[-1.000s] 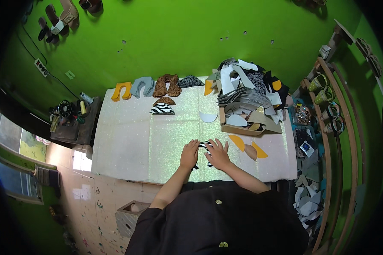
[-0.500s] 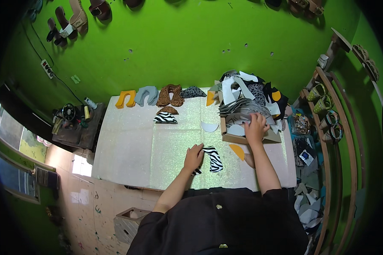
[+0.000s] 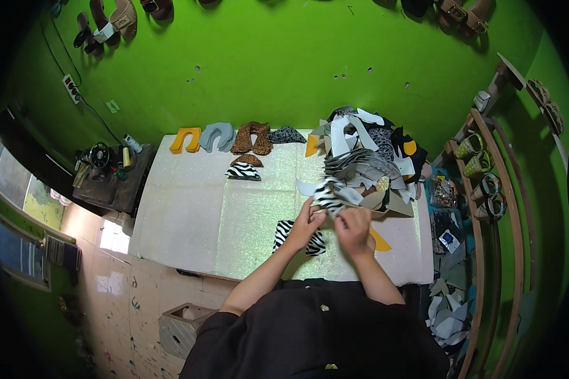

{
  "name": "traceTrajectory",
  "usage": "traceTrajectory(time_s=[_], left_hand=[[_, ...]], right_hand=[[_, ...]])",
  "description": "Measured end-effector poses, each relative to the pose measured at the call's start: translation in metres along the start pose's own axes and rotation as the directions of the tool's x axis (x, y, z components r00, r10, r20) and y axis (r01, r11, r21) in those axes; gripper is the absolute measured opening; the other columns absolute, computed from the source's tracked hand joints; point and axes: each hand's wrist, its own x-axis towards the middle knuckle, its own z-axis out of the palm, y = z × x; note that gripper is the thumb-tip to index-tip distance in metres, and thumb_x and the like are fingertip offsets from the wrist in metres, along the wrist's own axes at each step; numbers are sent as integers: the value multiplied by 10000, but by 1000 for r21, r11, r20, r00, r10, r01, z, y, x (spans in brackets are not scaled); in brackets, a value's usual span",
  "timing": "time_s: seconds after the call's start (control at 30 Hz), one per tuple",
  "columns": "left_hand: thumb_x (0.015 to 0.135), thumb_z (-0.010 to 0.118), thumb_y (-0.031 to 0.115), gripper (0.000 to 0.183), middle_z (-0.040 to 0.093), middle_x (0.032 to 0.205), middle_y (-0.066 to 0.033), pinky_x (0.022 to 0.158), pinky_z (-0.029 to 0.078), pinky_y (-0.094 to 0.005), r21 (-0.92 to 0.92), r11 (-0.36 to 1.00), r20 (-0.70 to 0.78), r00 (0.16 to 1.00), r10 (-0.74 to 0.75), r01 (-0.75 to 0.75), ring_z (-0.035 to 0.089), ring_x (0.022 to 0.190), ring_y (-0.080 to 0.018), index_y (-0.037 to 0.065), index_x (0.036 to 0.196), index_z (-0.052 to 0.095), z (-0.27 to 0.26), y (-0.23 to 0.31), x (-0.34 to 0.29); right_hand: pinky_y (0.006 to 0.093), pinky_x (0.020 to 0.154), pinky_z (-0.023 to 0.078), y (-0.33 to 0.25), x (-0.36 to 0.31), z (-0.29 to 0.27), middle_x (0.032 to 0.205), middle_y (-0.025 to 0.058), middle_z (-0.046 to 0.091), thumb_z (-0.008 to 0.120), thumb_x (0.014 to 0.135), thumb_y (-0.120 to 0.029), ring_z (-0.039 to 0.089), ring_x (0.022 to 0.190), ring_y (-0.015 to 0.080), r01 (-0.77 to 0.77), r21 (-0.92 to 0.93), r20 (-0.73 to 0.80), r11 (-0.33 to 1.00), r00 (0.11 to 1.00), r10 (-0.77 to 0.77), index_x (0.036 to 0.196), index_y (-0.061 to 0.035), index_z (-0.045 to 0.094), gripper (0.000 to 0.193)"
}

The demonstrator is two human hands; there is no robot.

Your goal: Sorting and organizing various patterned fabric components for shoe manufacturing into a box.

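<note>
Both hands are up near the middle-right of the table, working one zebra-print piece between them. The left hand has its fingers pinched on the lower edge of it, and the right hand sits just beside, fingers curled in toward the same piece. Can't really tell if the right one is actually gripping it or just steadying it, too small to see.

The piece itself is held just above the table, right at the near edge of the big scrap pile. A second zebra piece lies flat on the table under the left wrist, and there's an orange cutout poking out just past the right hand.

My guess on handling: this looks like thin cut sheet, leather or fabric, so super light and floppy. It'll droop if you hold it by one corner, so pinching it at two edges like this makes sense. Not fragile, probably not slippery either, but easy to crease or to drag a neighbour out of the pile with it.

At the far edge there's a tidy row: yellow piece, grey piece, leopard piece, plus a smaller zebra one a bit closer in.
</note>
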Motion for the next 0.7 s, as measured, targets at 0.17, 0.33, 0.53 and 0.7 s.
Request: traceTrajectory(time_s=[0.17,0.33,0.53,0.7], left_hand=[[941,517,179,280,638,995,-70,800,475,-259,-64,997,-141,989,-55,47,591,883,-105,6,1161,497,-20,0,1],[891,610,200,216,654,886,-36,748,466,-240,275,955,17,993,-119,109,584,822,-82,-4,962,623,-57,34,-17],[809,698,150,238,638,805,-23,641,471,-228,288,939,-56,982,-180,188,573,702,-71,-13,959,609,-98,36,-32],[752,749,166,443,594,842,-50,642,479,-249,363,882,-322,929,-184,300,579,734,-112,-12,1108,554,-101,-10,-30]], right_hand=[[392,812,379,-25,-12,6,868,60,570,673,707,-108,548,832,237,9,189,237,982,970,-54,886,-84,605,193],[440,959,330,-17,-12,16,1183,168,462,689,742,-195,426,1116,357,-269,164,138,949,959,248,1194,-40,472,524],[256,777,419,23,-22,31,886,29,583,670,812,-203,516,859,115,-825,367,799,431,517,309,1080,-20,576,338],[263,616,398,32,-73,62,667,-32,573,654,822,-187,524,653,60,-902,294,850,316,398,346,843,-41,626,151]])
